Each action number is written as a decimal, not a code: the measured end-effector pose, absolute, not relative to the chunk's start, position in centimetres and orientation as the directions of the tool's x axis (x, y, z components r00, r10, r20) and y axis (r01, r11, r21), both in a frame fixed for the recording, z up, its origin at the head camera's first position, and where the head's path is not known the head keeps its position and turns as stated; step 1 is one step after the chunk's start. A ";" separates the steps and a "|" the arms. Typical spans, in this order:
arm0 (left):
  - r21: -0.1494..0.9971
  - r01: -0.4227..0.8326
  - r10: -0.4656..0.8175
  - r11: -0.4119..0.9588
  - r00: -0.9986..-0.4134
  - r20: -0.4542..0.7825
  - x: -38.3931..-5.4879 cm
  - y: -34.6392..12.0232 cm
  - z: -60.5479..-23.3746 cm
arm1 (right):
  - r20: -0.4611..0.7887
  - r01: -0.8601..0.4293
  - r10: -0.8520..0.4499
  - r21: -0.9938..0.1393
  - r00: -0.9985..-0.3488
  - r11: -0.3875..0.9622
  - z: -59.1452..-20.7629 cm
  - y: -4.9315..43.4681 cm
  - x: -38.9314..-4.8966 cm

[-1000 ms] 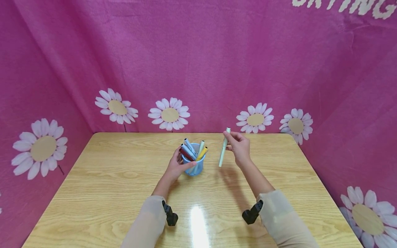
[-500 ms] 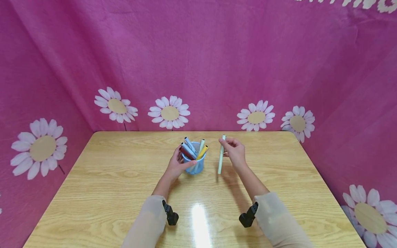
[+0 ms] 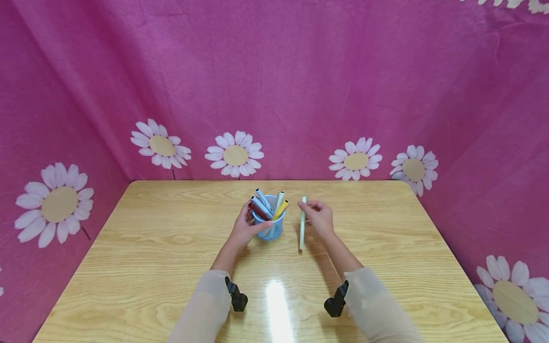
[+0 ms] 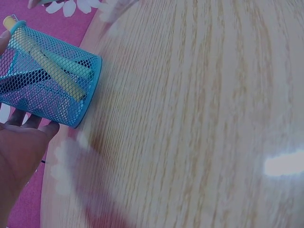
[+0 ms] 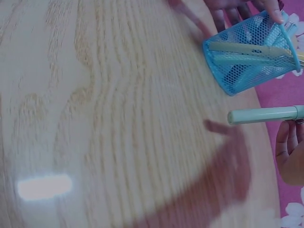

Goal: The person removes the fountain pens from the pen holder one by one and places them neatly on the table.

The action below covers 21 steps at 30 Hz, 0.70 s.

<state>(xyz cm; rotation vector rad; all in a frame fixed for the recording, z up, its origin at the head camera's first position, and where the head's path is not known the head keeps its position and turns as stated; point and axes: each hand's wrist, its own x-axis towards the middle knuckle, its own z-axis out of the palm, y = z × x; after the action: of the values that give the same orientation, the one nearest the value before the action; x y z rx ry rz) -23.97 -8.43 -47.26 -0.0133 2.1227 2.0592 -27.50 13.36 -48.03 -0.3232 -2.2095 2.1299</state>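
Observation:
A blue mesh pen cup (image 3: 270, 231) stands on the wooden table with several pens in it: light blue ones, a dark red one (image 3: 259, 211), a yellow one (image 3: 280, 209) and a pale green one (image 3: 280, 196). My left hand (image 3: 245, 230) grips the cup from its left side, thumb across the front near the rim. To the right of the cup, my right hand (image 3: 319, 216) pinches a pale green pen (image 3: 302, 228) near its upper end. That pen hangs close to upright; its lower end shows just above the table in the right wrist view, apart from the cup.
The wooden table (image 3: 171, 247) reaches back to a pink cloth (image 3: 291, 95) printed with white daisies, which also hangs at both sides. A bright light reflection lies on the table's near part. Small black cameras sit on both sleeves.
My right hand has brought the pale green pen down and a little left, closer to the table, and the pen has turned more upright. My left hand stays on the cup.

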 end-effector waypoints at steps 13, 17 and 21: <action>0.998 -0.058 0.083 0.036 -0.995 -0.060 -24.7 -8.3 -49.4 | -0.113 0.137 0.219 -0.986 -0.969 0.098 -49.7 12.3 -27.9; 1.000 -0.027 0.104 0.007 -0.994 -0.027 -24.4 -8.3 -48.8 | -0.099 0.135 0.229 -0.980 -0.968 0.144 -50.1 12.1 -27.8; 0.999 -0.051 0.126 0.009 -0.991 -0.052 -23.6 -8.4 -47.1 | -0.087 0.145 0.259 -0.966 -0.962 0.215 -50.3 11.6 -27.7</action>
<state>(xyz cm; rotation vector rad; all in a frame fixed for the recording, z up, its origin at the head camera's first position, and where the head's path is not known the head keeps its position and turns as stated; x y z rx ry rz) -23.56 -8.37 -47.09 0.0794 2.1383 2.1252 -27.70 11.62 -50.33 -0.3964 -2.3750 1.8706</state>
